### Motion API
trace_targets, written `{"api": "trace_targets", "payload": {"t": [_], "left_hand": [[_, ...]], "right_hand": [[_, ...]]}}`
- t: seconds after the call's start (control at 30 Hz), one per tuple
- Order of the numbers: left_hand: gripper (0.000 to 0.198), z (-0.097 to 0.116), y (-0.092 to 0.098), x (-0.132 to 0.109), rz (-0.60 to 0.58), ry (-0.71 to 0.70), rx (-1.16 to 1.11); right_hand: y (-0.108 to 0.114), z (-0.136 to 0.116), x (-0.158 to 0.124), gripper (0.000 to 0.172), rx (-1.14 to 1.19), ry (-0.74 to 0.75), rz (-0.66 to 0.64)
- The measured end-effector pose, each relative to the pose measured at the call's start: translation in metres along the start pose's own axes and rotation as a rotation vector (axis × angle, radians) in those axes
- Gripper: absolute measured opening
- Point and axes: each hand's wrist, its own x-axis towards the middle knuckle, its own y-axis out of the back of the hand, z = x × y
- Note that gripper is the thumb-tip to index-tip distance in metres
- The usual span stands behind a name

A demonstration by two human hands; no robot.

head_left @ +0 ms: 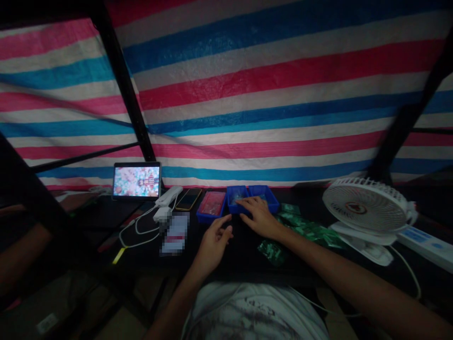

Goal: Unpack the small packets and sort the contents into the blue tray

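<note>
My right hand (260,218) reaches over the front of a blue bin (231,208), its fingers spread and nothing visible in them. Small clear pieces lie inside that bin, too dim to name. A second blue bin (272,200) adjoins it on the right. Just in front of the bins, my left hand (215,242) hovers with fingers loosely bent and apart, holding nothing that I can see. A third blue bin (209,218), filled with reddish-pink packets (213,203), stands beyond my left hand. Shiny green packets (311,230) lie piled beside my right forearm, with more green packets (272,251) nearer me.
A white clip fan (364,208) stands at right beside a white box (428,248). At left are a lit tablet (137,182), a phone (188,199), a white power strip (169,196) with looping cables, and a blurred-out paper (176,234). Dark frame posts flank the table.
</note>
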Motion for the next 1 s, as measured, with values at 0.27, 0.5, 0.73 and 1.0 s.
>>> {"api": "trace_targets", "payload": {"t": [0.27, 0.5, 0.73, 1.0], "left_hand": [[0.040, 0.003, 0.000, -0.001, -0.013, -0.003, 0.028], [0.038, 0.005, 0.001, -0.002, -0.020, -0.003, 0.031], [0.036, 0.004, 0.001, -0.002, -0.004, -0.010, 0.035], [0.035, 0.005, 0.000, -0.002, 0.000, -0.003, 0.027]], "right_hand": [[0.003, -0.002, -0.002, 0.057, -0.090, -0.008, -0.054], [0.025, 0.006, 0.005, 0.023, 0.006, 0.107, -0.073], [0.048, 0.030, 0.007, 0.035, -0.047, 0.036, -0.354], [0.056, 0.041, 0.001, 0.063, 0.175, -0.078, -0.686]]}}
